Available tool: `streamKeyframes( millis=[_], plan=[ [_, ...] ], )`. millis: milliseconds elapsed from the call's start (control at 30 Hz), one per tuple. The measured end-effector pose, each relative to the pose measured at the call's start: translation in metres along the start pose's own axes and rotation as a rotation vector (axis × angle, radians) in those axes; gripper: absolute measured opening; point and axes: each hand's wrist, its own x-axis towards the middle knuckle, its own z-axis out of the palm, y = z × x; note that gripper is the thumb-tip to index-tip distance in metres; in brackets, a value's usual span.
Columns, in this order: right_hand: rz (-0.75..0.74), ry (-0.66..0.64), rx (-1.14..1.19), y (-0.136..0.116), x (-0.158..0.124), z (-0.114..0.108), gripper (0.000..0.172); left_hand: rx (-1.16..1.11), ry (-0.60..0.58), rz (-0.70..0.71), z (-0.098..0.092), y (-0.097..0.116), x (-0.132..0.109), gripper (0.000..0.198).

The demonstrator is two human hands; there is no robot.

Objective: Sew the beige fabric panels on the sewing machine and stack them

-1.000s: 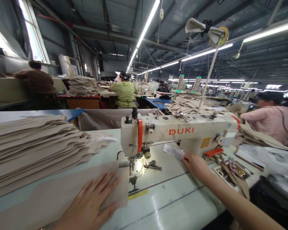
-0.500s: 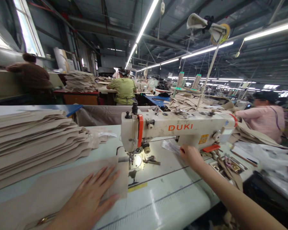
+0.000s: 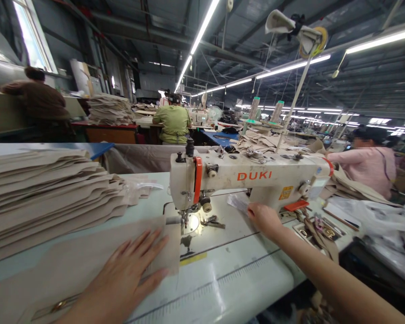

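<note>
A beige fabric piece [image 3: 70,252] lies on the pale green sewing table [image 3: 222,288], its right end beside the needle area of the white sewing machine [image 3: 222,175]. My left hand [image 3: 131,265] rests flat on this fabric with its fingers spread. Near the fabric's lower left, a gold metal fitting [image 3: 59,306] shows by my wrist. Under the machine arm, my right hand [image 3: 261,217] is closed at the edge of some clear plastic strips [image 3: 238,203]; its fingertips are hidden. A small metal attachment [image 3: 214,222] sits right of the lit needle plate [image 3: 193,222].
Stacked beige pieces [image 3: 47,193] fill the left side. A tray [image 3: 335,229] of scissors and rings stands right of the machine, near crumpled plastic bags [image 3: 374,220]. Other people sit further back, one in a green shirt [image 3: 172,122], one in pink [image 3: 367,166].
My right hand has shifted slightly left along the machine bed. My left hand stays flat on the fabric. The whole view has moved a little.
</note>
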Motion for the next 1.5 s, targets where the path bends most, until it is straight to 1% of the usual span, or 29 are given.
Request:
streamKeyframes(
  millis=[167,367,467,533,633,700,767,833,900,933,1000,1067,1133,1167,1233,1300,1400,1467,1500],
  plan=[
    [0.024,0.016,0.037,0.001,0.003,0.002,0.018,-0.006,0.066,0.032,0.004,-0.003,-0.001,0.062],
    [0.050,0.053,0.102,0.006,0.003,0.003,0.020,0.005,0.062,0.035,0.007,-0.004,-0.001,0.062],
    [0.019,0.060,0.154,0.005,-0.004,-0.003,0.020,-0.018,0.108,0.061,0.010,-0.008,-0.001,0.061],
    [-0.030,0.053,0.200,0.000,-0.014,-0.010,0.019,-0.036,0.166,0.082,0.008,-0.009,-0.004,0.060],
    [-0.171,0.011,0.318,-0.021,-0.038,-0.021,0.015,-0.026,0.348,0.143,-0.003,0.000,-0.010,0.054],
    [-0.336,-0.041,0.471,-0.044,-0.056,-0.027,0.016,0.014,0.471,0.254,-0.013,0.017,-0.014,0.051],
    [-0.435,-0.073,0.536,-0.071,-0.070,-0.030,0.015,0.057,0.502,0.396,-0.021,0.037,-0.015,0.052],
    [-0.524,-0.120,0.598,-0.100,-0.079,-0.031,0.013,0.059,0.502,0.466,-0.026,0.054,-0.015,0.055],
    [-0.592,-0.139,0.713,-0.123,-0.080,-0.030,0.015,0.005,0.538,0.430,-0.027,0.062,-0.014,0.050],
    [-0.594,-0.141,0.748,-0.131,-0.079,-0.030,0.014,-0.035,0.570,0.399,-0.027,0.062,-0.013,0.046],
    [-0.572,-0.120,0.784,-0.141,-0.074,-0.028,0.014,-0.098,0.611,0.347,-0.029,0.054,-0.013,0.037],
    [-0.550,-0.073,0.796,-0.142,-0.070,-0.024,0.013,-0.117,0.593,0.317,-0.034,0.040,-0.012,0.032],
    [-0.548,-0.014,0.807,-0.138,-0.069,-0.019,0.010,-0.105,0.544,0.286,-0.039,0.027,-0.009,0.036],
    [-0.551,0.009,0.811,-0.136,-0.070,-0.017,0.011,-0.098,0.524,0.269,-0.042,0.022,-0.006,0.038],
    [-0.592,0.023,0.803,-0.132,-0.074,-0.010,0.018,-0.089,0.502,0.250,-0.043,0.016,0.001,0.038],
    [-0.683,-0.019,0.763,-0.131,-0.081,-0.005,0.026,-0.071,0.474,0.269,-0.039,0.015,0.009,0.034],
    [-0.832,-0.120,0.665,-0.132,-0.091,0.001,0.040,-0.012,0.373,0.335,-0.028,0.016,0.020,0.028],
    [-0.867,-0.176,0.620,-0.132,-0.094,0.002,0.047,0.021,0.314,0.364,-0.021,0.015,0.024,0.023],
    [-0.871,-0.196,0.609,-0.132,-0.094,0.002,0.048,0.031,0.295,0.372,-0.019,0.014,0.025,0.020]
  ],
)
